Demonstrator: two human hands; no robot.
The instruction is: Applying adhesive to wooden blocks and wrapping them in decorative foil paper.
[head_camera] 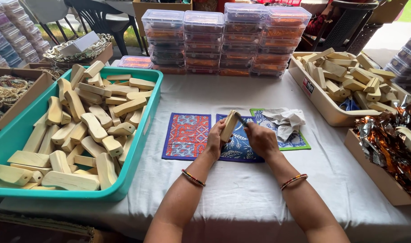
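Note:
My left hand (215, 138) grips a pale wooden block (229, 125), held upright above the middle patterned mat (238, 148). My right hand (260, 139) is closed around a thin dark tool (242, 119) whose tip touches the block's right side. Both wrists carry beaded bangles. The hands hover over a white tablecloth (241, 193), just right of a red and blue mat (187, 136).
A teal tray (142, 148) full of wooden pieces sits at the left, a beige tray (320, 105) of similar pieces at the right. A crumpled white cloth (286, 120) lies on a green-edged mat. Stacked clear boxes (223, 40) stand behind. Shiny foil fills a box (390, 144) at the right.

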